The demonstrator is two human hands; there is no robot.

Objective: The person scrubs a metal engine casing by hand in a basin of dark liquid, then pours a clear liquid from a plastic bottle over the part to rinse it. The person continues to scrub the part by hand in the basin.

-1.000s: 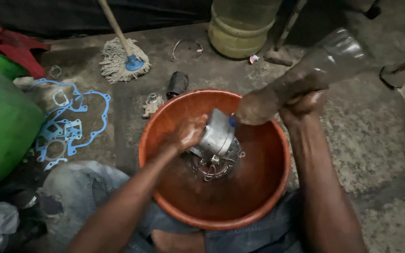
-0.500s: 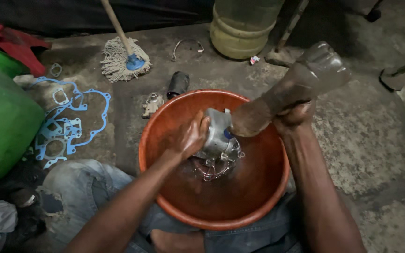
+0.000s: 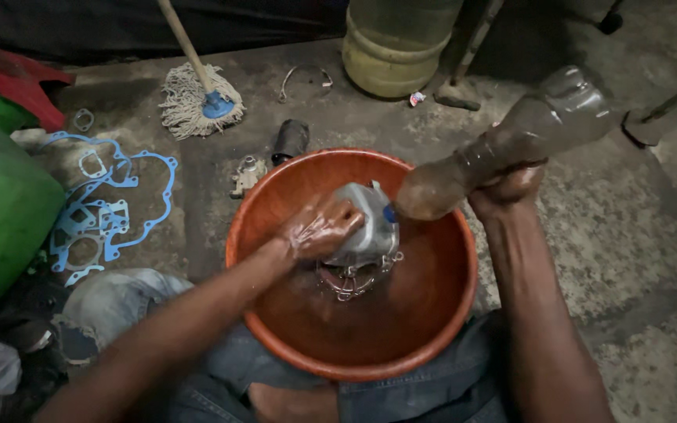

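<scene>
My left hand (image 3: pixel 319 229) grips a grey metal engine part (image 3: pixel 363 227) over the middle of an orange-brown plastic basin (image 3: pixel 432 313). The hand is wet and lies across the part's left side. My right hand (image 3: pixel 507 184) holds a grimy clear plastic bottle (image 3: pixel 503 145) tilted down, its blue-capped mouth touching the part's upper right. Dark liquid and small metal pieces sit at the basin's bottom (image 3: pixel 350 282). The basin rests between my knees in blue jeans.
Blue gasket cutouts (image 3: pixel 107 211) lie on the concrete at left beside a big green container (image 3: pixel 1 204). A mop (image 3: pixel 197 98), a small metal part (image 3: pixel 246 174), a black cylinder (image 3: pixel 290 139) and a yellowish jug (image 3: pixel 397 43) stand beyond the basin.
My left hand has shifted over the top of the metal part and turned it. The bottle has swung from steep to flatter, its mouth still at the part.
</scene>
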